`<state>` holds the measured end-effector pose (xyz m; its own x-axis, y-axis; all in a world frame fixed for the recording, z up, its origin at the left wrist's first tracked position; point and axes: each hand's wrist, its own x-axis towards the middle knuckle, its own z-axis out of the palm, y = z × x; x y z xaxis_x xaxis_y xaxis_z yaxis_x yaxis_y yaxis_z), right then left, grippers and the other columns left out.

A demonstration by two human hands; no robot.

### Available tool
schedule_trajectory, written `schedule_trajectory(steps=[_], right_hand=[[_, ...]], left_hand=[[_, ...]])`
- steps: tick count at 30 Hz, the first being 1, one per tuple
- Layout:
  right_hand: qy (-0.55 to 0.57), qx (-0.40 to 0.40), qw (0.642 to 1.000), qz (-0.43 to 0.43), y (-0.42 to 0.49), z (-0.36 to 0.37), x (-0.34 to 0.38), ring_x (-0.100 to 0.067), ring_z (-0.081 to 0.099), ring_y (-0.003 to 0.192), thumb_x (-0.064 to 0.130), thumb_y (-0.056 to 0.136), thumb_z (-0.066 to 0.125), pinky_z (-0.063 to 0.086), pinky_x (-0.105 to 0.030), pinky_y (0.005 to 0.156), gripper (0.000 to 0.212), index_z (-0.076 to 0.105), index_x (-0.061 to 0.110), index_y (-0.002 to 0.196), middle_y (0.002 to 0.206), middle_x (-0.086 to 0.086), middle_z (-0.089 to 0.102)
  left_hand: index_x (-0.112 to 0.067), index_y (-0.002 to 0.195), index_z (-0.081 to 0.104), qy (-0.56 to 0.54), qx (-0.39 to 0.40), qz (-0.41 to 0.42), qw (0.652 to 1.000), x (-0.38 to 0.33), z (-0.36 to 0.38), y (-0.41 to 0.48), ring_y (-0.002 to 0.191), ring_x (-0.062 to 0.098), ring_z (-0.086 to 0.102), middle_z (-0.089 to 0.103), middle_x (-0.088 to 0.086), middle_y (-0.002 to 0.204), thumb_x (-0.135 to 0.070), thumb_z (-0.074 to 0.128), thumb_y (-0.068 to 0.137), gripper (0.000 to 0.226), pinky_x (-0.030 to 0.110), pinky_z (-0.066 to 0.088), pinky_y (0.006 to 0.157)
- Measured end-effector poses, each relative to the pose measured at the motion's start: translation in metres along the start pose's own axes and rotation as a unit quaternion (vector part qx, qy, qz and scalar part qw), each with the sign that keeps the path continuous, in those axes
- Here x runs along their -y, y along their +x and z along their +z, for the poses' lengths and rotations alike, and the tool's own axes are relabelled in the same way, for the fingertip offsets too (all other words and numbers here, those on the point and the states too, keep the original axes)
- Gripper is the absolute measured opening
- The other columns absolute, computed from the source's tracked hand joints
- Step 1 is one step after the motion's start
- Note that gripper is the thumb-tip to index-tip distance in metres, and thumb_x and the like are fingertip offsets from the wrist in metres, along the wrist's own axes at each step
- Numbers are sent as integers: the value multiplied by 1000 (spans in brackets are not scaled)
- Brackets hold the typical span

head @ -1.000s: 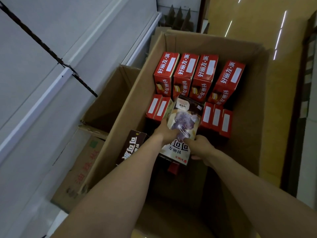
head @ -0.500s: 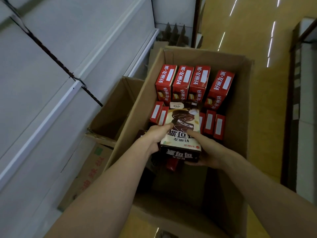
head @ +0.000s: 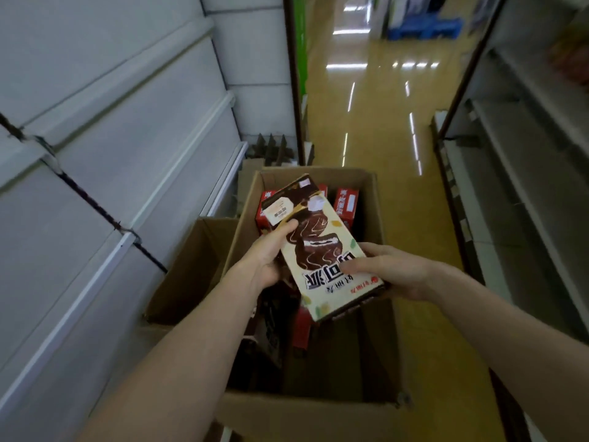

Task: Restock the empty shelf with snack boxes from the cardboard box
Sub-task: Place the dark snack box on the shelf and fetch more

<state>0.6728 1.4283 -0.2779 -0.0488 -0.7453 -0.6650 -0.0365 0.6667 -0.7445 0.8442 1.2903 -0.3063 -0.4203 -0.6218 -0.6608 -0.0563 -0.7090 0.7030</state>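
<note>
I hold a cream and brown chocolate-pie snack box (head: 322, 247) above the open cardboard box (head: 379, 218), face up and tilted. My left hand (head: 267, 253) grips its left edge with the thumb on top. At the box's lower right corner my right hand (head: 385, 269) holds it, fingers lying across the front. Red snack boxes (head: 346, 202) stand at the far end inside the cardboard box, partly hidden by the held box. Dark boxes (head: 271, 327) lie lower inside. The bare white shelf (head: 105, 173) runs along the left.
A smaller open cardboard box (head: 191, 269) sits between the big box and the left shelf. The yellow aisle floor (head: 382, 122) stretches ahead. Another white shelving unit (head: 522, 161) lines the right side.
Both hands have lifted the chocolate-pie box up out of the cardboard box. The view has tilted up, so more of the aisle shows.
</note>
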Motion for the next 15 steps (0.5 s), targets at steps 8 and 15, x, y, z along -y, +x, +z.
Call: schedule_trajectory(steps=[8,15], right_hand=[[-13,-197,977,-84,-118,-24,35,-21,69,93,27,78,77,52,-45,92,72,39,26,140,88,-4,76],[178,-370,895,-172,-163,-18,43,-25,72,80,18,78,78,59,-41,69,79,34,17,143,97,-13,71]], left_hand=[[-21,133,52,-20,59,102,993,-43,32,-59,96,29,67,67,12,120,-22,75,80,58,40,57,61],[-13,127,55,-93,78,145,982,-50,81,-97,94,33,68,67,17,114,-12,75,81,50,48,59,65]])
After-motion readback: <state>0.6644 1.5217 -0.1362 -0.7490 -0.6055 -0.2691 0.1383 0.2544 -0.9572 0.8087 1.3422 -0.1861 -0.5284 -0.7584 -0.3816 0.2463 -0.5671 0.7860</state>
